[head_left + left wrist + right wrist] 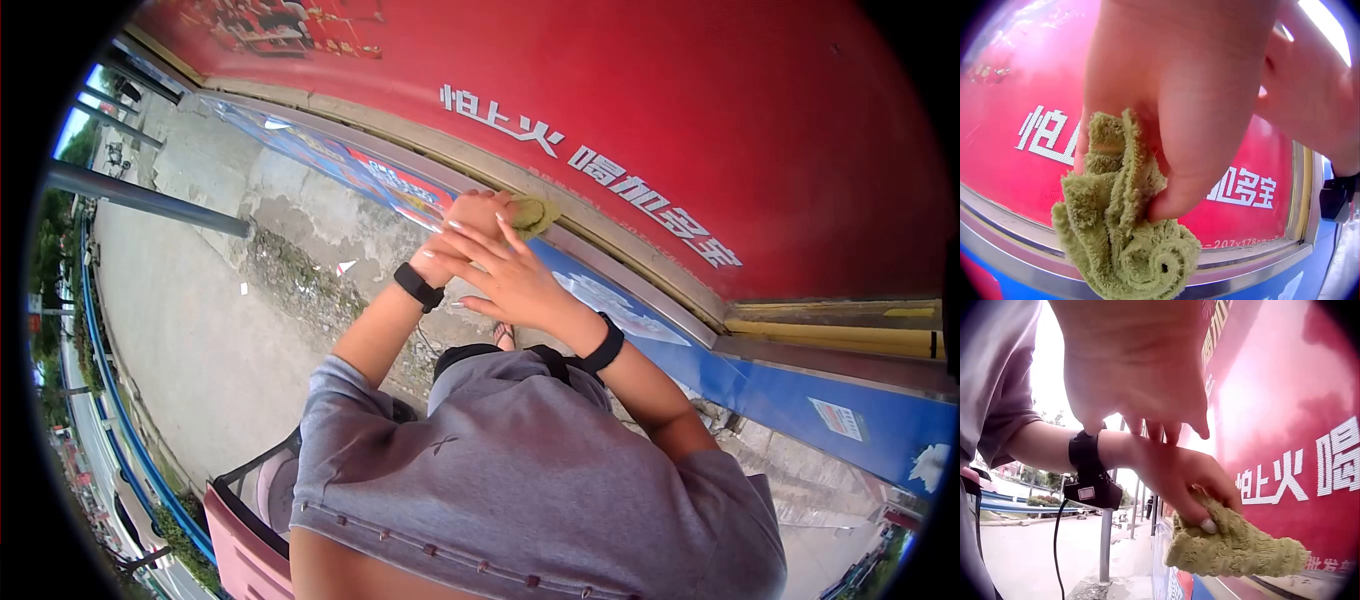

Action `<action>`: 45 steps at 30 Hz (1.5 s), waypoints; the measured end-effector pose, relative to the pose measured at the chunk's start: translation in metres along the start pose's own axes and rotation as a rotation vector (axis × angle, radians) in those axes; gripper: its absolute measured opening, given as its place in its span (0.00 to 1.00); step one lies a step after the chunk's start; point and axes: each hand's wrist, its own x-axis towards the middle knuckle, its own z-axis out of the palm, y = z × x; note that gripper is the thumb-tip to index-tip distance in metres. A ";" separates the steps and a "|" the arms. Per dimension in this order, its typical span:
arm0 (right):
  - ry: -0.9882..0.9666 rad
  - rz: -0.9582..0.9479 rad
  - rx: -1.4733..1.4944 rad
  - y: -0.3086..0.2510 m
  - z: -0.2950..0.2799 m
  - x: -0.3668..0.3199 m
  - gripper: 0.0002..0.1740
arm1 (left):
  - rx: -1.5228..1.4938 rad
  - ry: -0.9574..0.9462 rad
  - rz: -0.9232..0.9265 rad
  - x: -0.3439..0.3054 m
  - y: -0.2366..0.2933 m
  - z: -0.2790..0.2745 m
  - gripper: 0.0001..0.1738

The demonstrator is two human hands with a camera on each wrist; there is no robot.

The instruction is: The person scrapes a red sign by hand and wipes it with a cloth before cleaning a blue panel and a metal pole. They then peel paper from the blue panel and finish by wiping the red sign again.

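A crumpled green cloth [535, 215] is gripped in the left hand [478, 222], beside the metal ledge under the red panel. In the left wrist view the thumb and fingers of the left hand [1172, 94] pinch the cloth [1129, 219], which hangs below them. The right hand [520, 285] lies over the back of the left hand and wrist with its fingers straight. In the right wrist view the fingertips of the right hand [1135, 369] touch the left hand [1172, 469], while the cloth [1235, 547] sticks out under the left thumb.
The red panel [620, 100] with white characters rises in front, above a metal ledge [640, 285] and a blue lower panel [770, 400]. Grey poles [150, 197] stand on the pavement [180, 300] at left. A pink vehicle [240, 545] is at lower left.
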 end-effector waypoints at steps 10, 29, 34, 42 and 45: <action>0.071 0.233 -0.065 0.009 -0.001 -0.017 0.41 | 0.113 -0.055 0.070 -0.002 0.014 0.005 0.16; 0.135 -0.129 0.199 -0.012 -0.004 -0.025 0.22 | -0.075 -0.080 0.076 -0.026 0.022 0.031 0.12; 0.157 -0.117 0.209 -0.013 -0.001 -0.029 0.19 | 0.012 -0.120 0.079 -0.024 0.020 0.027 0.12; 0.121 -0.086 0.220 -0.012 0.001 -0.026 0.11 | 0.031 -0.037 0.143 -0.022 0.020 0.029 0.10; 0.256 -0.114 0.179 -0.023 -0.001 -0.012 0.10 | 0.034 -0.048 0.128 -0.019 0.021 0.025 0.10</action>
